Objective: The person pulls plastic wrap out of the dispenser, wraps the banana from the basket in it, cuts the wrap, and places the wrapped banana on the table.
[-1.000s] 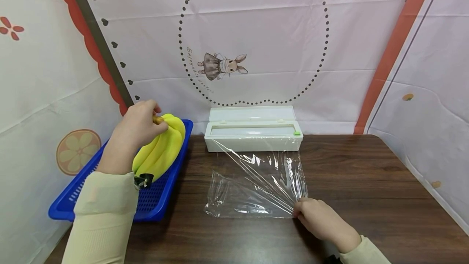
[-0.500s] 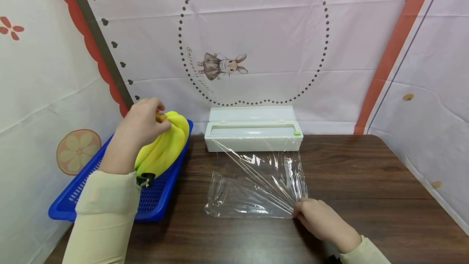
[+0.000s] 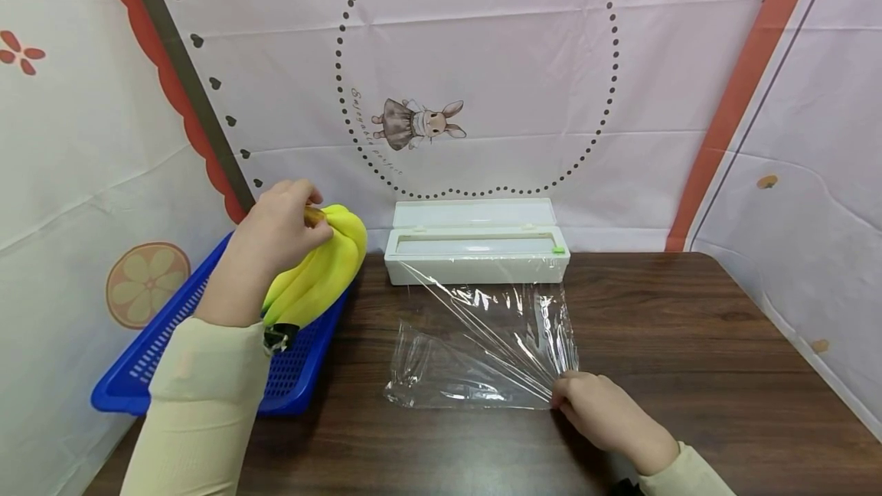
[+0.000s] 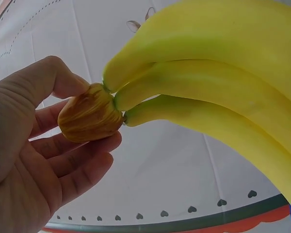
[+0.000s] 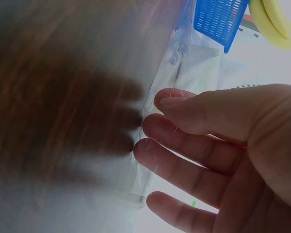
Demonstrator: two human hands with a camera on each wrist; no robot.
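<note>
My left hand (image 3: 276, 232) pinches the brown stem (image 4: 90, 114) of a bunch of bananas (image 3: 320, 274), which hangs over the blue basket (image 3: 299, 385). In the left wrist view the bananas (image 4: 199, 82) fan out to the right from the stem, thumb on one side and fingers around the other. My right hand (image 3: 606, 412) pinches the near right corner of a sheet of clear plastic wrap (image 3: 475, 358), pulling it into creases. The wrap runs from the white wrap dispenser (image 3: 475, 270), whose lid stands raised. In the right wrist view thumb and forefinger meet at the film's edge.
A brown wooden table (image 3: 689, 343) carries everything. Printed cloth (image 3: 482, 60) hangs behind and along both sides. A small green slider (image 3: 558, 250) sits at the dispenser's right end.
My left hand has lifted the bananas slightly and carried them to the right, toward the basket's right side. The right hand and the wrap have stayed in place.
</note>
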